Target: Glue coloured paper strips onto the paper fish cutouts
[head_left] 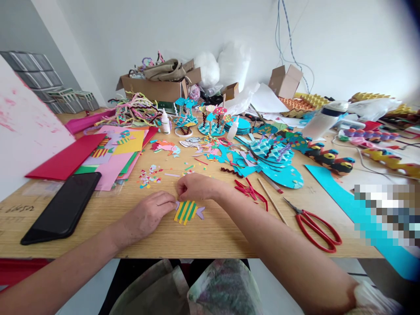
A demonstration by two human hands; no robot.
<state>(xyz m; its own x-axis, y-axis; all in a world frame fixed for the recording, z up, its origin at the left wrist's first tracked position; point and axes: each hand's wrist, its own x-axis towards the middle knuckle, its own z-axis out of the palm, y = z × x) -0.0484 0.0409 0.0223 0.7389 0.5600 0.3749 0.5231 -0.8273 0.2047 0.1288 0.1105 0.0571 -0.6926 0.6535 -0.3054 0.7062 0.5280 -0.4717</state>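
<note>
So I'm standing here looking at this craft table (229, 245), and a little striped paper fish (185, 213) is lying flat near the front edge, right between the person's hands. The left hand (149, 215) is coming in from the side with its fingers lying close together, tips sitting at the lilac bit on the fish's left end. Can't tell if they're pinching it or just pressing. The right hand (197, 186) is curling over the top edge with its fingers bunched in, and whatever's under there is hiding from me, so no idea if it's gripping anything.

What's worrying me: those yellow and green stripes are looking thin, so if the two hands are pulling different ways, a strip could be shifting or creasing. If any glue is sitting wet underneath (can't see that), a sticky fingertip could be lifting a piece. The lilac tail (200, 213) is poking out with nobody holding it, so the right wrist could be snagging it.

Also, loose paper scraps (150, 177) are lying just beyond the hands, and one careless sleeve or puff of air could be sending them everywhere. The red-handled scissors (320, 229) are lying near the right forearm, blades pointing inward, so a blind reach could be ending in a poke.
</note>
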